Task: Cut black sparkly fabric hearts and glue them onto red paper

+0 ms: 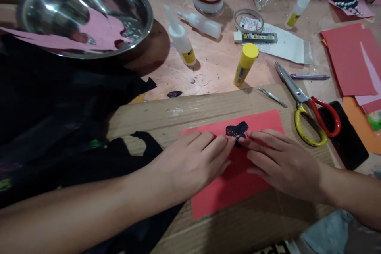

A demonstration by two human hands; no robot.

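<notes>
Both hands are in close on the red paper sheet (232, 182), fingertips nearly meeting over a small black glitter cutout (237, 129). It sits near the sheet's far edge, lobes showing past the fingers. Left hand (202, 156) comes in with curled fingers, right hand (275, 156) with fingers more spread; tips of both at the cutout's near end. Can't tell if either is pinching or just pressing, contact's hidden. Working from two sides probably stops a piece that small from skewing. Heels of the hands likely steady the sheet too.

Sheet lies on cardboard (160, 107), presumably to spare the bench (220, 69) from glue and cuts.

Tools ring the cardboard's far and right edges, I'd guess for quick reach without crowding the sheet: yellow-capped glue stick (245, 64) upright at the far edge, tweezers (273, 97) just right of it, scissors (300, 97) shut, tips past that edge, red loop overlapping a dark phone-like slab (348, 139). One nozzle bottle (181, 43) stands behind, another lies on its side.

Black sheet (74, 87) bunched off the cardboard's left edge, likely parked there as stock. Steel bowl (145, 12) at the bench's far left, pink paper draped over its rim.
</notes>
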